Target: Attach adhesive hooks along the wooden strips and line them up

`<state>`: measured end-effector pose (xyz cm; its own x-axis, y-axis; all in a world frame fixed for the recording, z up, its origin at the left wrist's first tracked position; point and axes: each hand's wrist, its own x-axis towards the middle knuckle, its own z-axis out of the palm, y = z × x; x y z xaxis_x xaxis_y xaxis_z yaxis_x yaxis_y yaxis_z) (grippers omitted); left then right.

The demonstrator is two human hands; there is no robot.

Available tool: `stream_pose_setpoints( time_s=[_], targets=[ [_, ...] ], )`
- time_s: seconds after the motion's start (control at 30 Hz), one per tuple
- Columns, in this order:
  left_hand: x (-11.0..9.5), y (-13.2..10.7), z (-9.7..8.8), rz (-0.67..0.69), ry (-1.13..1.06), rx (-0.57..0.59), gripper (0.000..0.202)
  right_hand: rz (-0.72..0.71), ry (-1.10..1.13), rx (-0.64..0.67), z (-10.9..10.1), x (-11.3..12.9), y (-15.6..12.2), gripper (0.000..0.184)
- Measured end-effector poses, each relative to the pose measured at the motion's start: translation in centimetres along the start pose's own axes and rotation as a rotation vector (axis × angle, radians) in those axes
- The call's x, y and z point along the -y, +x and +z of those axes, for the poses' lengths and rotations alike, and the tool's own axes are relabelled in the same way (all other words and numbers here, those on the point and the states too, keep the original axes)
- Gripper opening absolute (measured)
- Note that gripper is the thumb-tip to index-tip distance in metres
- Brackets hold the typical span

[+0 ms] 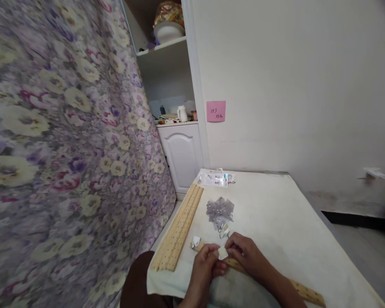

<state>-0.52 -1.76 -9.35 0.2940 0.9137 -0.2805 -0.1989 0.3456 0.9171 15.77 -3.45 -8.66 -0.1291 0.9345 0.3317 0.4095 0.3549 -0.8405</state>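
Between my hands is a small off-white square piece, pinched by my left hand at its left edge. The fingertips of my right hand close on its right edge. Below them a wooden strip with small holes runs across the near part of the table, partly covered by my hands and forearm. At the strip's left end sits a metal hook with a white square tab. Just beyond my fingers lie a few metal rings or hooks with a pale tab; their exact shape is unclear.
Several more hole-dotted wooden strips lie along the table's left edge. A pile of clear square pieces with metal bits is in the middle. Flat packaging rests at the back by the wall. A floral curtain hangs at left.
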Motion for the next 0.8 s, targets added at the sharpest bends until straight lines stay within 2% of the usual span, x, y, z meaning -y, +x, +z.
stream_pose_setpoints(
  time_s=[0.2,0.33,0.5,0.7,0.8],
  targets=[
    [-0.5,-0.6,0.0,-0.068,-0.178,0.074,0.020,0.143,0.224,0.046,0.4,-0.6,0.0,0.009],
    [-0.8,-1.1,0.0,-0.132,-0.232,0.163,0.015,0.197,0.312,0.051,0.4,-0.3,0.2,0.008],
    [-0.8,-1.2,0.0,-0.112,-0.268,0.167,0.021,0.192,0.242,0.033,0.2,0.3,0.4,0.010],
    [-0.4,-1.3,0.0,-0.104,-0.231,0.081,0.013,0.147,0.110,-0.009,0.2,0.4,0.4,0.012],
    [-0.2,-1.5,0.3,-0.105,-0.216,0.061,0.017,0.109,0.073,-0.001,0.0,0.3,0.3,0.014]
  ],
)
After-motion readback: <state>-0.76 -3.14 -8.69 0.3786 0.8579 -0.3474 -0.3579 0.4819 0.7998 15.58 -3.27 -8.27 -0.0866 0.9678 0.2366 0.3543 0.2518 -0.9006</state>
